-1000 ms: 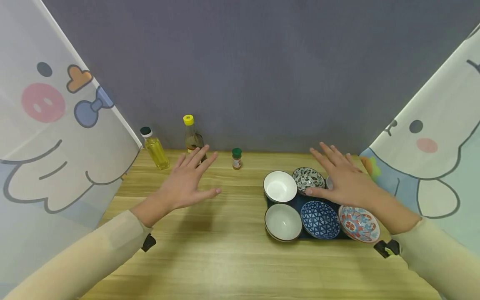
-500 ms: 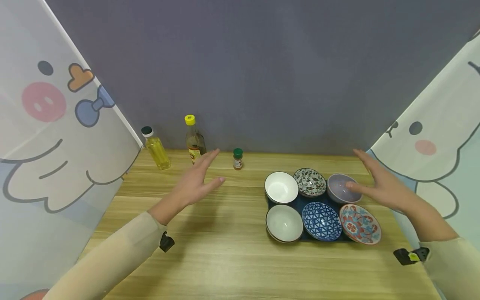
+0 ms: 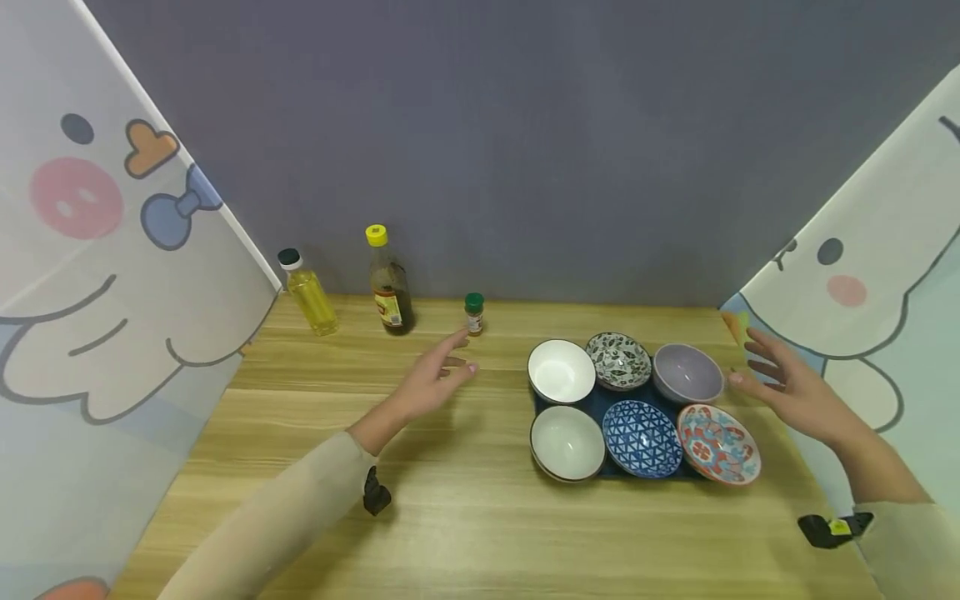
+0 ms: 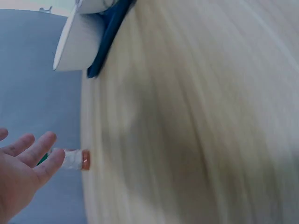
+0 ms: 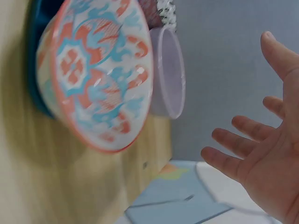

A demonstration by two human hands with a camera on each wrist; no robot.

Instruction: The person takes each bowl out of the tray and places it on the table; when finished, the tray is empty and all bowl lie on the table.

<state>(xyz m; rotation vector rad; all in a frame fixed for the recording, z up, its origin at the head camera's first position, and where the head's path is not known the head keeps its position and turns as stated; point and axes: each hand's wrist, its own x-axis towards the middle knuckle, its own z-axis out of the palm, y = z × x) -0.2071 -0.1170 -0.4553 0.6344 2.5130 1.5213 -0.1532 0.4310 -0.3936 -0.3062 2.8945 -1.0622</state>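
My left hand point(image 3: 429, 382) hovers over the table with loosely spread fingers, holding nothing. Its fingertips point toward a small green-capped spice jar point(image 3: 474, 315); in the left wrist view the fingers point(image 4: 39, 151) overlap part of that jar point(image 4: 74, 159). To the right of the bowls hangs my right hand point(image 3: 798, 392), its fingers apart and its palm bare. Nearest to it is a lavender bowl point(image 3: 687, 373), with a red-and-blue patterned bowl point(image 3: 718, 444) in front. The right wrist view has this patterned bowl point(image 5: 100, 74) large beside the spread right hand point(image 5: 275, 158).
A dark blue tray point(image 3: 596, 406) carries the bowls, including a white bowl point(image 3: 561, 372), a leaf-patterned bowl point(image 3: 618, 362), a pale grey bowl point(image 3: 567, 443) and a blue bowl point(image 3: 642, 439). An oil bottle point(image 3: 313, 298) and a yellow-capped sauce bottle point(image 3: 390, 292) stand near the back wall.
My left hand has moved right, from in front of the sauce bottle toward the spice jar. The right hand has swung right, off the bowls, uncovering the lavender one.
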